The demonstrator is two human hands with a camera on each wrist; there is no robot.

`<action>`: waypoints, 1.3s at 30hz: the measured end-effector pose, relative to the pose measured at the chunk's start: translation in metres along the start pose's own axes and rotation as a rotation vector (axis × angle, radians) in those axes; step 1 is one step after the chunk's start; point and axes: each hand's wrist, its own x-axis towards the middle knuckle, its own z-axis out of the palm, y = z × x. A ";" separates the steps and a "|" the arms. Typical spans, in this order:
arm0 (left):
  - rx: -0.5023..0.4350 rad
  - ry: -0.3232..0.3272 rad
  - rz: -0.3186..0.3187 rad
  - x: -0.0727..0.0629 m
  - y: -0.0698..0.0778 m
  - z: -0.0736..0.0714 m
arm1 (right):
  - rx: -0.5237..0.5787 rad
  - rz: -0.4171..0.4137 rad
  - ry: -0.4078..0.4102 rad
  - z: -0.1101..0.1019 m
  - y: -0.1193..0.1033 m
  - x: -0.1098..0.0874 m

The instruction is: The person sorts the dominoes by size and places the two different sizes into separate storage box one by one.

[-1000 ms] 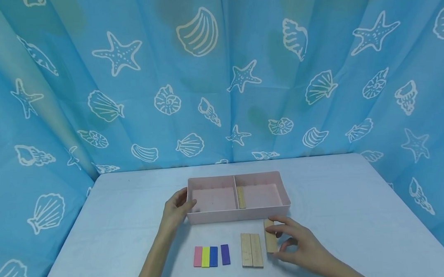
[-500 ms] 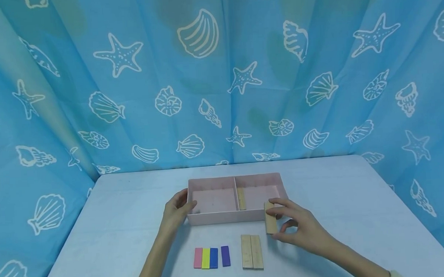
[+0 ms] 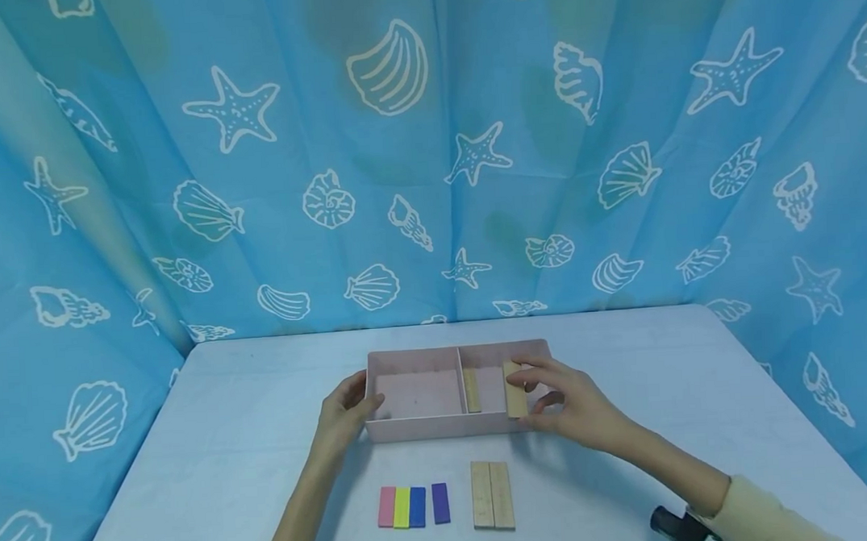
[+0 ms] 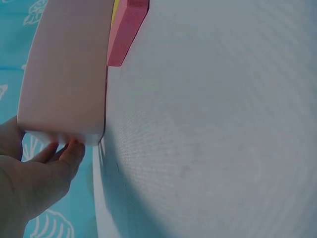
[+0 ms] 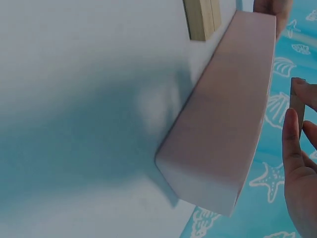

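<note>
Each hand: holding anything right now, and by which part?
Right hand: a wooden block, pinched near its two ends, thumb at the near one. Left hand: the pink divided tray, gripped at its left end wall.

Divider (image 3: 463, 382) blocks L; prob. room R.

I'm in a curtained-off tabletop booth that looks like a small recording set-up; what kind of room it stands in, I can't tell. A blue curtain (image 3: 290, 139) printed with white shells and starfish hems me in from ten through twelve to two o'clock. The table (image 3: 656, 374) before me is white, and a black device (image 3: 677, 526) sits by my pale cuff (image 3: 764, 514) at four o'clock.
</note>
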 end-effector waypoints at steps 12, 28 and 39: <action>0.006 0.000 0.009 0.000 0.000 0.000 | -0.030 0.047 -0.054 -0.001 0.018 0.031; 0.011 -0.002 0.018 0.000 0.001 -0.002 | -0.042 0.073 -0.221 0.009 0.039 0.055; -0.008 -0.009 0.032 -0.001 0.001 -0.003 | -0.107 0.074 -0.279 0.020 0.042 0.067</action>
